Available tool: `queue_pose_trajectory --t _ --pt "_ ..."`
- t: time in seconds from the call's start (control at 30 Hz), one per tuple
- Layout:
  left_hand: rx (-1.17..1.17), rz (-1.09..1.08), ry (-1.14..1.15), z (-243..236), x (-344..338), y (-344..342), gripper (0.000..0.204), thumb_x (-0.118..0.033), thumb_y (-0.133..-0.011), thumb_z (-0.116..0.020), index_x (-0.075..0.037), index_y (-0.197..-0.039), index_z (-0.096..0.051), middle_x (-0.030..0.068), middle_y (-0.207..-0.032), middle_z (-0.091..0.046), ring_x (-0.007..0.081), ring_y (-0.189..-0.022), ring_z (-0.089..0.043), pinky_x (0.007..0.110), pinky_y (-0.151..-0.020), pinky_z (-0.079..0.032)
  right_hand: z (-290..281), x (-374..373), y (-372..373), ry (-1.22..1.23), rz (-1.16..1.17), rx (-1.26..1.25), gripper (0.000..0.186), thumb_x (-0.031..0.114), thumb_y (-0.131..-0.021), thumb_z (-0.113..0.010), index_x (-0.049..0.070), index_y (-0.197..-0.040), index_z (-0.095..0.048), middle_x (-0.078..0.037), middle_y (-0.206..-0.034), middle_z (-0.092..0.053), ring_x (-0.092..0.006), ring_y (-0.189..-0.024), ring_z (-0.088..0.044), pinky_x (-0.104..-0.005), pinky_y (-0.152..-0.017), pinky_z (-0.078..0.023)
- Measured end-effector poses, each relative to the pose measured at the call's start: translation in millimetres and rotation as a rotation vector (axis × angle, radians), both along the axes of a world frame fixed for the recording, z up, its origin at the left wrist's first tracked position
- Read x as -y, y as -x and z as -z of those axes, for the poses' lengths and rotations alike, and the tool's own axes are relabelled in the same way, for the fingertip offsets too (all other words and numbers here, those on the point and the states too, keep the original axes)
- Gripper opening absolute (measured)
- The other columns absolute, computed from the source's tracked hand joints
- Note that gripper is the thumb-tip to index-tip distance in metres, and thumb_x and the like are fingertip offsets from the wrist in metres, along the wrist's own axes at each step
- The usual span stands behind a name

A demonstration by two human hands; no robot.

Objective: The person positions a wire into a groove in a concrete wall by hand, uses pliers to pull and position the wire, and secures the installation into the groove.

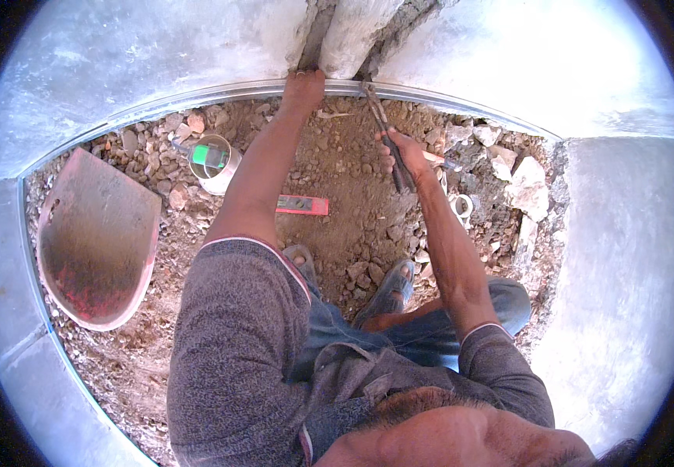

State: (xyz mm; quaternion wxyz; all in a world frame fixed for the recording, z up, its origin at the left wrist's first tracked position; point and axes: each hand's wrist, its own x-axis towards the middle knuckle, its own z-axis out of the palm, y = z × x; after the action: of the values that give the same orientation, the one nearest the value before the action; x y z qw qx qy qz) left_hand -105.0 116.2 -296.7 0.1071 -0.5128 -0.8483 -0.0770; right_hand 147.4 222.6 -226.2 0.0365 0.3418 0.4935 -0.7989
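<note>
My left hand (304, 88) reaches to the foot of the wall, where a vertical groove (320, 35) meets the metal edge strip (220, 90). Its fingers are closed there, and what they hold is hidden. In my right hand (403, 153) is a pair of long-handled pincers (378, 113), tilted up and to the left. The jaws touch or lie close to the edge strip, below a second, slanting groove (399, 31). I cannot tell what, if anything, is between the jaws.
A red spirit level (303, 205) lies on the rubble near my left forearm. Left of it stand a white pot (216, 173) holding something green and a worn reddish scoop-shaped pan (100, 237). Broken stones (528, 188) and a white ring (461, 205) lie to the right.
</note>
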Motion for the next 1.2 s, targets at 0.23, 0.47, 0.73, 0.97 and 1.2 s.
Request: queue_pose_trajectory --t 0.23,0.47,0.73,0.97,1.2 --pt "0.068 -0.034 0.085 -6.5 -1.9 -6.3 0.017 -0.014 -0.084 -0.050 -0.005 -0.096 -0.058 0.0127 -0.089 -0.067 0.0272 -0.084 -0.065 0.044 -0.076 -0.049 -16.7 -5.7 10.0 -0.350 -0.264 0.134 0.049 0.028 -0.076 -0.073 0.002 -0.110 -0.050 -0.004 -0.071 -0.059 -0.0196 -0.062 -0.062 -0.0351 -0.055 -0.050" --pt "0.093 -0.078 0.087 -11.4 1.9 -7.6 0.016 -0.013 -0.084 -0.048 -0.007 -0.093 -0.059 0.0119 -0.093 -0.066 0.0264 -0.089 -0.065 0.043 -0.080 -0.047 -63.5 -12.4 16.4 -1.739 -0.681 0.412 0.040 0.024 -0.076 -0.065 -0.001 -0.105 -0.055 -0.023 -0.083 -0.064 -0.0367 -0.078 -0.064 -0.0450 -0.072 -0.049" --pt "0.135 -0.084 0.083 -5.7 -1.7 -5.5 0.015 -0.014 -0.084 -0.048 -0.008 -0.092 -0.060 0.0108 -0.091 -0.066 0.0261 -0.088 -0.065 0.044 -0.082 -0.047 -27.2 -24.1 7.1 -0.732 -0.336 0.249 0.031 0.028 -0.093 -0.049 0.000 -0.106 -0.055 -0.012 -0.071 -0.060 -0.0243 -0.061 -0.061 -0.0385 -0.055 -0.049" --pt "0.121 -0.079 0.089 -4.8 -3.8 -4.0 0.016 -0.013 -0.085 -0.046 -0.007 -0.091 -0.060 0.0109 -0.090 -0.066 0.0270 -0.089 -0.065 0.044 -0.083 -0.047 -16.9 -12.0 5.0 -0.298 -0.176 0.178 0.029 0.030 -0.091 -0.057 0.003 -0.096 -0.053 -0.004 -0.067 -0.056 -0.0135 -0.055 -0.055 -0.0284 -0.049 -0.046" --pt "0.124 -0.087 0.057 -4.8 -2.1 -4.8 0.016 -0.012 -0.084 -0.047 -0.006 -0.091 -0.060 0.0122 -0.092 -0.066 0.0268 -0.091 -0.064 0.044 -0.082 -0.047 -34.0 -12.3 15.7 -1.455 -0.514 0.198 0.035 0.026 -0.077 -0.068 0.001 -0.096 -0.053 -0.015 -0.074 -0.064 -0.0291 -0.067 -0.065 -0.0407 -0.062 -0.052"
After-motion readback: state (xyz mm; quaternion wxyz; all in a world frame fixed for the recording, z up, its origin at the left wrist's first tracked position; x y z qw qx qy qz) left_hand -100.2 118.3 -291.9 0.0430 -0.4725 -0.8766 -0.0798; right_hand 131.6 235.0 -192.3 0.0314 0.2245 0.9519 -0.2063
